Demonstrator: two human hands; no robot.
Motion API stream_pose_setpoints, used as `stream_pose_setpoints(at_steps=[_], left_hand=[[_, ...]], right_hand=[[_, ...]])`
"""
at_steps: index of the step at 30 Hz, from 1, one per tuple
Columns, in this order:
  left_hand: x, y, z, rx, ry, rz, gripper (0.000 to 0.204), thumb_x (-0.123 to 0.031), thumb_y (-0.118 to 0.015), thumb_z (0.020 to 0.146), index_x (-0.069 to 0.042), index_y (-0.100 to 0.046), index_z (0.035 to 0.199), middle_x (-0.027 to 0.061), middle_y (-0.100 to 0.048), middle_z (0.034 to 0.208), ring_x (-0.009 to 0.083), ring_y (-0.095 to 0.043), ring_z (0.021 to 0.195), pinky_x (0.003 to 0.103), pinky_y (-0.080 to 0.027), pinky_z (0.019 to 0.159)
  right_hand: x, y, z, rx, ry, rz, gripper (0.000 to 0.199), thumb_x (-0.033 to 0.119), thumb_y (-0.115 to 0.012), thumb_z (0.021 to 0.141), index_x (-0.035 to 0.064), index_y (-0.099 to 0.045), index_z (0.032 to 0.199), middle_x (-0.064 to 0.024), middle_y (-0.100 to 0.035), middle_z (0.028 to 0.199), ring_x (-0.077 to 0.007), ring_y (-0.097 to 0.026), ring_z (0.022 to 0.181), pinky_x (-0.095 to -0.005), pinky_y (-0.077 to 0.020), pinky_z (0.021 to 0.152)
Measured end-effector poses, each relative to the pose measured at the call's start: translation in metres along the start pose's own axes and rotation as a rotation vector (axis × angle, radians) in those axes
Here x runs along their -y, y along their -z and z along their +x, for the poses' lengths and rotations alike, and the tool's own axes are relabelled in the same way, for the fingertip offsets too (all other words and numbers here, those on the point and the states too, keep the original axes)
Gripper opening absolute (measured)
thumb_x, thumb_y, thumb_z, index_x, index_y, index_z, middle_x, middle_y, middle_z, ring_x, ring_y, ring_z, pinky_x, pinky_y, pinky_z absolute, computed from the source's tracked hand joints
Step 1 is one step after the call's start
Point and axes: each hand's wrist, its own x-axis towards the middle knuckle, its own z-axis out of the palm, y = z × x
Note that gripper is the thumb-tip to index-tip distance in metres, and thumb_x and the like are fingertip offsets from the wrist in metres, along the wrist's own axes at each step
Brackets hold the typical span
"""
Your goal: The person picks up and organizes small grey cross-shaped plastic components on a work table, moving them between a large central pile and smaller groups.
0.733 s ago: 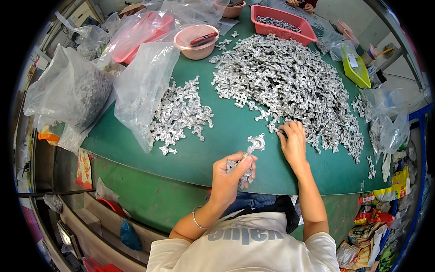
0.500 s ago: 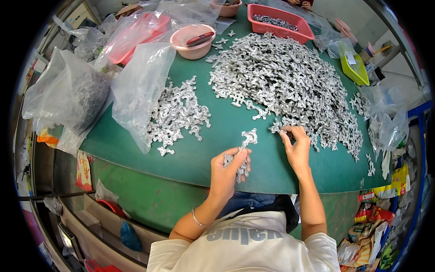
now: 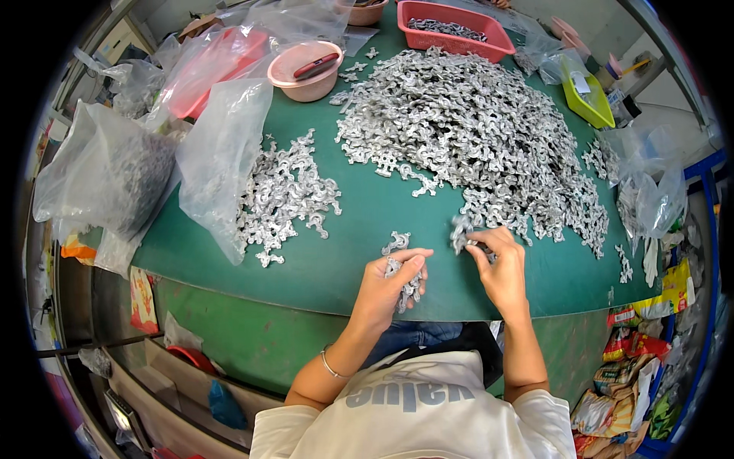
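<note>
My left hand (image 3: 390, 281) is closed around several small grey cast metal parts (image 3: 407, 288), which poke out above the thumb and below the fingers. Pinched between thumb and fingers of my right hand (image 3: 498, 264) is another curved metal part (image 3: 460, 232), a little blurred. That hand is at the near edge of a large heap of the same metal parts (image 3: 466, 130). Left of my hands lies a smaller pile of metal parts (image 3: 287, 191), beside the mouth of a clear plastic bag (image 3: 222, 164). Both hands hover over the green tabletop (image 3: 344, 268).
A pink bowl (image 3: 313, 88) holds a red-handled tool (image 3: 316, 66). Behind the heap stands a pink basin (image 3: 459, 38) of parts, with a yellow-green basket (image 3: 589, 99) at right. A filled plastic bag (image 3: 107, 172) sits far left. Printed sacks (image 3: 612, 382) lie below the table's right side.
My right hand has drawn slightly back from the heap, lifting a metal part. In my left hand, the part that stuck up high now sits lower. The whole view has shifted slightly.
</note>
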Motion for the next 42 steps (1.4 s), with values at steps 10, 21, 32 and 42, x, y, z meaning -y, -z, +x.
stream_pose_setpoints(at_steps=[10, 21, 32, 42], left_hand=[[0.0, 0.017, 0.012, -0.262, -0.587, 1.046, 0.028, -0.018, -0.063, 0.079, -0.007, -0.062, 0.105, 0.009, -0.061, 0.076, 0.0226, -0.059, 0.057, 0.032, -0.048, 0.05], [-0.05, 0.06, 0.029, -0.609, -0.351, 1.67, 0.026, -0.019, -0.063, 0.077, -0.006, -0.066, 0.098, 0.0185, -0.064, 0.085, 0.0315, -0.062, 0.069, 0.037, -0.05, 0.064], [-0.041, -0.018, -0.025, 0.073, -0.135, 0.308, 0.021, -0.006, -0.058, 0.082, 0.001, -0.063, 0.101, 0.0034, -0.06, 0.074, 0.006, -0.054, 0.057, 0.016, -0.041, 0.043], [-0.033, -0.025, -0.028, 0.127, -0.251, 0.153, 0.016, -0.007, -0.056, 0.083, 0.004, -0.062, 0.093, 0.008, -0.058, 0.076, 0.0101, -0.054, 0.058, 0.018, -0.042, 0.042]], right_hand=[[0.005, 0.008, -0.008, -0.059, -0.144, 0.254, 0.016, -0.007, -0.065, 0.07, -0.0034, -0.064, 0.086, -0.0088, -0.057, 0.07, -0.0118, -0.049, 0.062, -0.0224, -0.0394, 0.058], [0.034, 0.02, -0.02, -0.19, 0.016, 0.512, 0.022, -0.01, -0.067, 0.066, -0.0044, -0.064, 0.087, -0.0086, -0.062, 0.078, -0.0149, -0.051, 0.068, -0.0251, -0.0411, 0.064], [0.048, 0.02, -0.029, -0.138, 0.099, 0.588, 0.023, -0.01, -0.069, 0.063, -0.005, -0.064, 0.085, -0.0113, -0.063, 0.079, -0.0185, -0.054, 0.071, -0.0267, -0.0423, 0.064], [0.053, 0.02, -0.034, -0.189, 0.111, 0.581, 0.025, -0.009, -0.071, 0.061, -0.0033, -0.065, 0.084, -0.0114, -0.063, 0.08, -0.0199, -0.055, 0.07, -0.0281, -0.0433, 0.062]])
